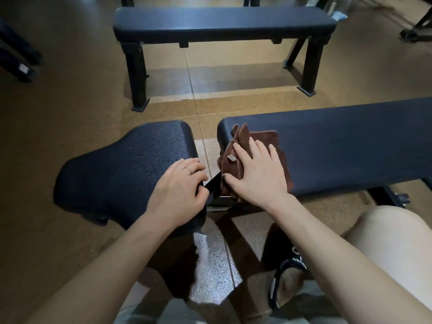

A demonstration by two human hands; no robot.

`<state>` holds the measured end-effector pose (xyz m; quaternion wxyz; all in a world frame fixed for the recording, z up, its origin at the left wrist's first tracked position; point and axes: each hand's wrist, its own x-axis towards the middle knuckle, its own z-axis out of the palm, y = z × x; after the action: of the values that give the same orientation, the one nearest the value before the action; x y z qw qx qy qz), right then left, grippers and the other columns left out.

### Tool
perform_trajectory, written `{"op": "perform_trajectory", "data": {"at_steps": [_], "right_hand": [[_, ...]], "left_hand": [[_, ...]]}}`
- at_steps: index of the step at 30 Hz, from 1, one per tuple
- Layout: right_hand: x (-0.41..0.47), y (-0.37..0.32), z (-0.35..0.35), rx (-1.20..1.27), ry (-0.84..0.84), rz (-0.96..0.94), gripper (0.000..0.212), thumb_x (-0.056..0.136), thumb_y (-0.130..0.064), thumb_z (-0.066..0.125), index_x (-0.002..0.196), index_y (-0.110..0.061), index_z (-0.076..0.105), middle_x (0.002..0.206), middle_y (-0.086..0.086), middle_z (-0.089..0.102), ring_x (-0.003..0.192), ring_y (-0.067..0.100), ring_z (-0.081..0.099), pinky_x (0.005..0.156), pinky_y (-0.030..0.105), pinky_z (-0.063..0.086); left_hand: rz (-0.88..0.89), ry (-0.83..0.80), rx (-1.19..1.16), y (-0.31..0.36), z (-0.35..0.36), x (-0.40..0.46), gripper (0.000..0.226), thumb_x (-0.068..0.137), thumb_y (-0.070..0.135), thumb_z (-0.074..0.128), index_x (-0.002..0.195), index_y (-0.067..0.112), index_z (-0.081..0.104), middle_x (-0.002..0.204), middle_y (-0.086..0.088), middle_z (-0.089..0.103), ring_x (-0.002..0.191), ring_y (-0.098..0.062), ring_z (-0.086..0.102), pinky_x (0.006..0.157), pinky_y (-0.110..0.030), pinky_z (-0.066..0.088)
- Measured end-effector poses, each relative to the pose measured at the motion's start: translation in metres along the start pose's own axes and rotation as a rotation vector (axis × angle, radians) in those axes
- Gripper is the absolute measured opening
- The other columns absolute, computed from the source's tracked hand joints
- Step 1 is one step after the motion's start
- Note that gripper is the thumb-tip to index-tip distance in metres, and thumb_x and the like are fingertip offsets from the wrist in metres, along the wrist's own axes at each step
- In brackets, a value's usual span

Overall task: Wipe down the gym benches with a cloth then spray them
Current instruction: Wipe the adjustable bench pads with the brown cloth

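A black gym bench stands in front of me in two pads. Its small seat pad (121, 167) is on the left, with droplets on its top. The long back pad (350, 146) runs off to the right. A brown cloth (236, 146) lies bunched over the long pad's left end. My right hand (257, 169) presses flat on the cloth with fingers spread. My left hand (180, 185) rests on the seat pad's right edge, its fingers curled over that edge. No spray bottle is in view.
A second flat black bench (222, 24) stands across the floor ahead. Dark equipment bases sit at the far left (16, 59) and far right (413, 29). My knee (395, 235) and sandalled foot (287, 284) are at the lower right. The floor is tan tile.
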<state>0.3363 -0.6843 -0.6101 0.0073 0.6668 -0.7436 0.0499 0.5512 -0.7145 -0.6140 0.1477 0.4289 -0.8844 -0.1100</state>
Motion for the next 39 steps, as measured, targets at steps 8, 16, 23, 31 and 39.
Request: {"op": "perform_trajectory", "data": {"at_steps": [8, 16, 23, 31, 39], "right_hand": [[0.061, 0.031, 0.000, 0.180, 0.194, 0.085, 0.041, 0.098, -0.041, 0.042, 0.126, -0.026, 0.068, 0.128, 0.001, 0.068, 0.124, 0.024, 0.056, 0.113, 0.045, 0.033], [0.092, -0.012, -0.014, 0.798, 0.211, 0.287, 0.036, 0.099, -0.050, 0.046, 0.120, -0.032, 0.068, 0.108, -0.004, 0.075, 0.107, 0.023, 0.068, 0.097, 0.043, 0.052], [0.073, -0.137, 0.023, 0.449, -0.030, -0.138, 0.051, 0.100, -0.057, 0.037, 0.144, -0.038, 0.055, 0.160, -0.005, 0.043, 0.151, 0.022, 0.030, 0.125, 0.051, 0.018], [0.117, -0.135, 0.027, 0.379, -0.080, -0.098, 0.051, 0.100, -0.055, 0.038, 0.148, -0.042, 0.047, 0.166, -0.002, 0.031, 0.153, 0.029, 0.022, 0.123, 0.053, 0.022], [-0.009, -0.135, 0.020, 0.427, 0.023, -0.090, 0.047, 0.099, -0.046, 0.042, 0.142, -0.033, 0.056, 0.163, 0.000, 0.036, 0.154, 0.028, 0.023, 0.123, 0.055, 0.025]], "left_hand": [[0.021, -0.036, -0.054, 0.002, -0.005, -0.008, 0.036, 0.097, 0.023, 0.052, 0.126, 0.020, 0.071, 0.143, 0.008, 0.059, 0.146, -0.008, 0.036, 0.125, -0.023, 0.005], [-0.402, 0.217, 0.035, -0.075, -0.058, -0.036, 0.055, 0.100, 0.037, 0.039, 0.150, 0.015, 0.049, 0.153, -0.006, 0.051, 0.144, -0.020, 0.040, 0.124, -0.042, 0.024], [-0.763, 0.056, 0.112, -0.121, -0.062, -0.059, 0.061, 0.107, 0.049, 0.028, 0.162, 0.025, 0.022, 0.169, -0.008, 0.020, 0.156, -0.027, 0.014, 0.126, -0.052, 0.013], [-0.811, 0.055, 0.172, -0.116, -0.054, -0.052, 0.066, 0.101, 0.051, 0.029, 0.160, 0.021, 0.025, 0.168, -0.009, 0.021, 0.156, -0.029, 0.011, 0.124, -0.055, 0.014], [-0.811, 0.046, 0.213, -0.114, -0.052, -0.053, 0.067, 0.102, 0.051, 0.026, 0.161, 0.020, 0.023, 0.168, -0.009, 0.019, 0.156, -0.028, 0.010, 0.125, -0.055, 0.014]]}}
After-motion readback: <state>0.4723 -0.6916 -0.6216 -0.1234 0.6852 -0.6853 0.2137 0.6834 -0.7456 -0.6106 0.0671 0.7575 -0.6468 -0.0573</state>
